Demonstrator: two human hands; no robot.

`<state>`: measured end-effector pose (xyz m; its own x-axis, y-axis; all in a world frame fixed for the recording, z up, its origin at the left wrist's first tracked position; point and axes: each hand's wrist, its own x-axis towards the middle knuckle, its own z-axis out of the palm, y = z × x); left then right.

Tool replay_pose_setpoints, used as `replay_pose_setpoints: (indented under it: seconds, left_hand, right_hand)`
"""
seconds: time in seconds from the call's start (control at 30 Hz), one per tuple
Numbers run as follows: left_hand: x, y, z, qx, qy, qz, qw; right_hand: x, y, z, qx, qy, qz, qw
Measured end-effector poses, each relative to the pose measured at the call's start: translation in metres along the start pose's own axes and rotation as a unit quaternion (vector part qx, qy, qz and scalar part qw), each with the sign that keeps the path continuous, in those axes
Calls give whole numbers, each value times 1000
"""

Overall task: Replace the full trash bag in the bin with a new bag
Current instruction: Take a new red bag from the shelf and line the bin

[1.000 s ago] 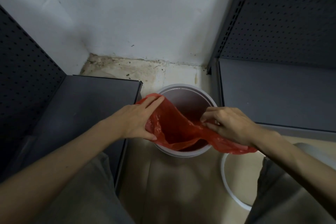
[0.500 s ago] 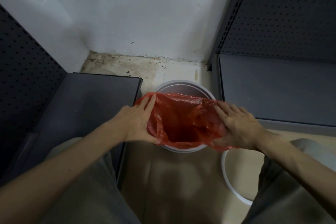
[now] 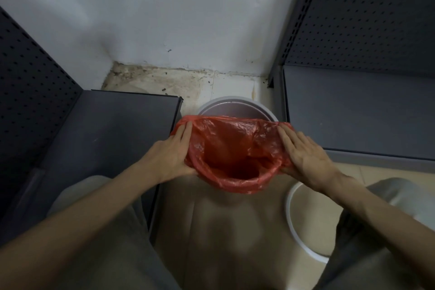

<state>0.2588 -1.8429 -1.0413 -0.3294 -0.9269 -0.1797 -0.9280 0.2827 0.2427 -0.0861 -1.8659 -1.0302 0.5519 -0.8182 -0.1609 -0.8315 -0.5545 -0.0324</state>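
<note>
A red plastic bag (image 3: 231, 148) is spread open over the round white bin (image 3: 235, 105) on the floor. The bag's mouth covers the near rim and both sides; the far rim still shows bare. My left hand (image 3: 170, 156) grips the bag's left edge against the bin's left side. My right hand (image 3: 306, 156) lies flat on the bag's right edge, thumb tucked under the plastic. The bag's inside hangs down dark into the bin.
A white ring (image 3: 296, 226) lies on the tiled floor at the right, by my right knee. Dark grey metal shelves (image 3: 122, 129) stand left and right (image 3: 357, 106) of the bin. A white wall (image 3: 176, 19) closes the corner behind; the floor there is stained.
My right hand moved from the bag's middle out to the right rim, stretching the mouth wide. The bag now covers the near and right rim. My left hand held its place.
</note>
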Motion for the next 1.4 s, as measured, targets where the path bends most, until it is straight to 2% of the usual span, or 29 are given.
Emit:
replay_pose_setpoints:
  seconds: [0.1, 0.2, 0.27, 0.33, 0.4, 0.43, 0.53, 0.67, 0.77, 0.93, 1.1, 1.27, 1.4]
  left_hand:
    - [7, -9, 4, -145, 5, 29, 989]
    - [16, -9, 0, -355, -20, 21, 934]
    - [20, -9, -5, -422, -26, -27, 906]
    - [24, -9, -10, -471, -33, -109, 875]
    - [30, -9, -13, -503, -16, -179, 845]
    - [33, -8, -14, -497, 5, -196, 845]
    - [41, -4, -13, -429, 73, -210, 875]
    - [53, 0, -14, -341, 135, -173, 914]
    - [60, 0, -16, -271, 132, -152, 941]
    - [65, 0, -18, -202, 104, -159, 961]
    - [75, -1, -15, -172, 77, -163, 969]
    - [89, -14, -3, -138, -2, -181, 974]
    - [94, -20, -3, -178, 28, -174, 968]
  right_hand:
    - [5, 4, 4, 87, 33, -6, 996]
    - [13, 8, 3, 184, 73, -24, 980]
    - [19, 11, 2, 277, 76, -14, 958]
    - [24, 15, -4, 372, 34, 40, 927]
    - [29, 18, -7, 400, -8, 96, 911]
    - [33, 21, -8, 392, -12, 122, 912]
    - [44, 24, -16, 414, 3, 171, 894]
    - [61, 15, -17, 368, 50, 180, 911]
    - [73, 7, -13, 351, 61, 182, 916]
    - [89, -2, -2, 361, 81, 190, 909]
    - [99, -5, 9, 395, 99, 210, 889]
    - [107, -3, 13, 441, 112, 226, 861]
    - [110, 4, 15, 455, 102, 232, 854]
